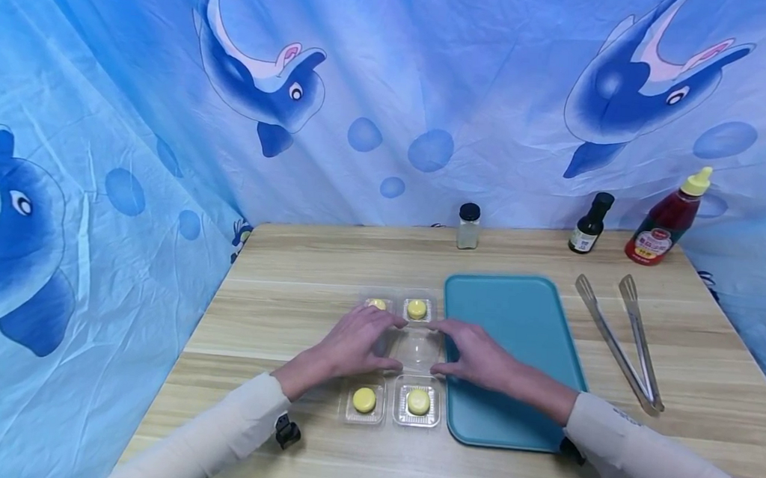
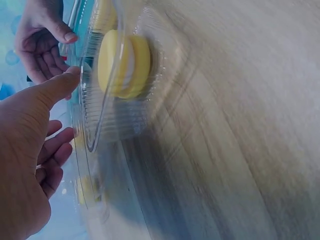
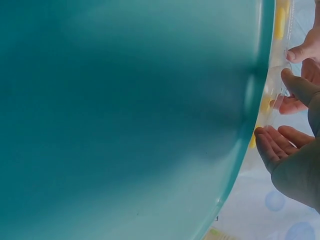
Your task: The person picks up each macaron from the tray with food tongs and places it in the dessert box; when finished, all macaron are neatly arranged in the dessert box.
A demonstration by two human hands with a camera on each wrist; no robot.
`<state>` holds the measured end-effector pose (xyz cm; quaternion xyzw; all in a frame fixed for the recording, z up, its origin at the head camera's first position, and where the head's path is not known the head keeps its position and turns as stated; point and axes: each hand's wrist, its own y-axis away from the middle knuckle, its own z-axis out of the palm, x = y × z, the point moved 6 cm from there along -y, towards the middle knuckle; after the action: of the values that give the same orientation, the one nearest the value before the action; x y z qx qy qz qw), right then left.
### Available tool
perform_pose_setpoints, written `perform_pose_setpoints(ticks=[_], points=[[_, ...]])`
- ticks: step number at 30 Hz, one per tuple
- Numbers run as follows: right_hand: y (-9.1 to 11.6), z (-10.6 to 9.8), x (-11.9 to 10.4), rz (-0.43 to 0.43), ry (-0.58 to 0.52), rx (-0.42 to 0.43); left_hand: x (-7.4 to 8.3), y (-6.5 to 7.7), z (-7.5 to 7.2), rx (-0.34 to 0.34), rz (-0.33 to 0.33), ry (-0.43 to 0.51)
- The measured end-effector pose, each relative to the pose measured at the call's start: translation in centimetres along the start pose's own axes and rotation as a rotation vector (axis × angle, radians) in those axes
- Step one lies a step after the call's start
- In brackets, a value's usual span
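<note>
In the middle of the table both hands meet around a clear plastic box (image 1: 418,349) with no yellow piece showing inside. My left hand (image 1: 363,339) holds its left side, thumb at the near edge and fingers at the far edge. From the right, my right hand (image 1: 482,355) holds it the same way, its wrist over the teal tray (image 1: 519,310). Clear boxes with yellow macarons stand around it: one behind (image 1: 416,309), one in front (image 1: 418,402), one at front left (image 1: 364,400). Another macaron (image 1: 376,304) at back left is partly covered by my left hand.
Right of the tray lie metal tongs (image 1: 627,348), spread apart. Along the back edge stand a black-capped jar (image 1: 468,227), a small dark bottle (image 1: 590,225) and a red sauce bottle (image 1: 666,220). A blue dolphin curtain (image 1: 395,82) hangs behind the table.
</note>
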<state>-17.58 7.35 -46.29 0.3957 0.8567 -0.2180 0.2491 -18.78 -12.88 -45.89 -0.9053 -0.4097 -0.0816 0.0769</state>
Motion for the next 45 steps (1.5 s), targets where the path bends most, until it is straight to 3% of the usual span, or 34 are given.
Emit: perform_pose_setpoints(ticks=[7, 14, 17, 20, 23, 27, 32, 35, 38, 41, 45], points=[[0.1, -0.7, 0.0, -0.022, -0.121, 0.047, -0.2, 0.1, -0.5, 0.061, -0.023, 0.179], [0.1, -1.9, -0.4, -0.038, -0.339, 0.099, 0.0, 0.0, -1.3, 0.176, 0.027, 0.464], [0.1, -2.5, -0.7, -0.066, -0.417, 0.115, 0.1, -0.1, -1.8, 0.218, 0.042, 0.520], [0.1, -3.0, -0.8, -0.083, -0.468, 0.112, 0.3, -0.2, -2.4, 0.249, 0.055, 0.518], [-0.1, -3.2, -0.8, -0.048, -0.568, 0.076, 0.4, -0.3, -2.8, 0.277, 0.069, 0.493], [-0.4, -3.3, -0.4, 0.092, -0.700, 0.058, 0.6, -0.3, -3.2, 0.319, 0.097, 0.467], [-0.7, -3.6, 0.2, 0.274, -0.782, 0.148, 1.1, -0.5, -3.2, 0.340, 0.151, 0.450], [-0.9, -3.8, 0.4, 0.310, -0.852, 0.191, 1.5, -0.6, -3.2, 0.349, 0.164, 0.449], [-0.9, -4.0, 0.4, 0.315, -0.828, 0.234, 1.6, -0.6, -3.3, 0.357, 0.169, 0.480], [-0.9, -4.5, 0.1, 0.278, -0.719, 0.293, 1.4, -0.8, -3.2, 0.348, 0.156, 0.532], [-0.6, -5.3, -1.0, 0.132, -0.526, 0.388, 0.9, -1.0, -2.9, 0.290, 0.106, 0.611]])
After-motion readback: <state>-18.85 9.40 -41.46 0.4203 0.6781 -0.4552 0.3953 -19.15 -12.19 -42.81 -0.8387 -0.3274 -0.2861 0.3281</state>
